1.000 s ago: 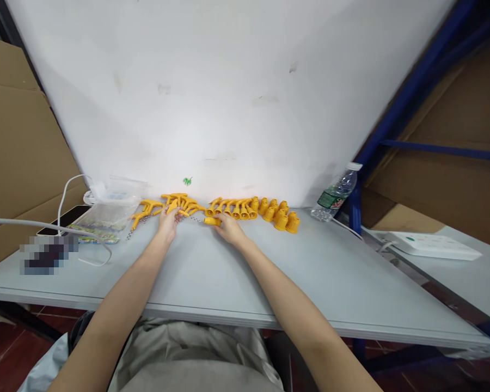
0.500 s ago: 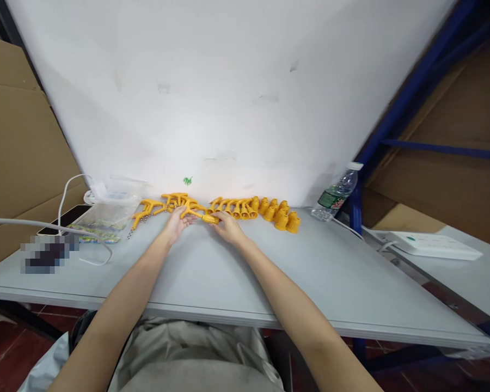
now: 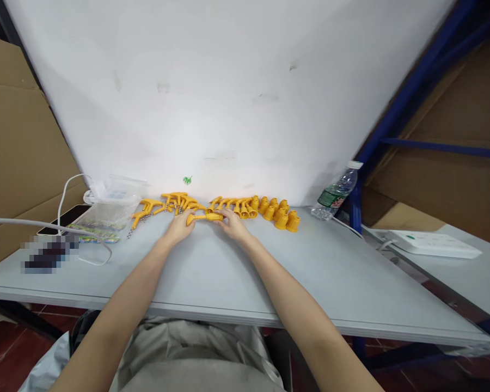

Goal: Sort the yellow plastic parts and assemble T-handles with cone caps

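My left hand (image 3: 180, 227) is closed on the handle of a yellow corkscrew (image 3: 193, 218). My right hand (image 3: 233, 224) grips a yellow ribbed sleeve (image 3: 213, 216) around the corkscrew's far end, so the metal spiral is hidden. The two pieces lie in one line just above the table (image 3: 220, 272). Behind my left hand is a pile of yellow corkscrews (image 3: 178, 199), some with bare spirals. Beyond my right hand several handled yellow pieces (image 3: 237, 207) lie in a row, and yellow bell-shaped cups (image 3: 281, 219) stand to their right.
A plastic bottle (image 3: 334, 195) leans by the blue frame (image 3: 355, 204) at the right. At the left are clear plastic bags (image 3: 113, 209), a phone (image 3: 71, 215) and a white cable (image 3: 44, 224). A white panel (image 3: 237, 98) stands behind; a power strip (image 3: 435, 245) is far right.
The corkscrew's handle has turned and now points edge-on to me, with its shaft level with the sleeve. Both hands have shifted slightly, my right hand a little to the right.
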A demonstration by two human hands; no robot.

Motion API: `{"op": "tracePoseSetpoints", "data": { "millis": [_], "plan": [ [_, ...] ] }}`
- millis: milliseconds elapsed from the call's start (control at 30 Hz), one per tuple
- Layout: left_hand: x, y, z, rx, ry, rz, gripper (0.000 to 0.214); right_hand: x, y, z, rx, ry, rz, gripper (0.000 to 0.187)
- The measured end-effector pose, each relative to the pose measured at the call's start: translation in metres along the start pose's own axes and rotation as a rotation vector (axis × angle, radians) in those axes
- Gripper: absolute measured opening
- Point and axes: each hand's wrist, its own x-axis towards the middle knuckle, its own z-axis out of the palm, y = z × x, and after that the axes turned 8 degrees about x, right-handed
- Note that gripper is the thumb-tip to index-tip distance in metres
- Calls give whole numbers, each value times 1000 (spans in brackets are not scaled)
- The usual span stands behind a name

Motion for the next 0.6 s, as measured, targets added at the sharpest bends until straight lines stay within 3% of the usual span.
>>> {"op": "tracePoseSetpoints", "data": {
  "millis": [167,300,433,600],
  "plan": [
    [-1,8,-7,-95,14,-91,22,1,1,-6,151,-48,29,43],
    [-2,8,-13,-28,-17,-39,21,1,-1,-14,380,-85,88,44],
    [-1,10,-16,-9,-34,20,17,-1,-16,-25,470,-115,227,44],
    [-1,15,-15,34,-53,115,14,-1,-33,-25,531,-63,448,60]
  ]
}}
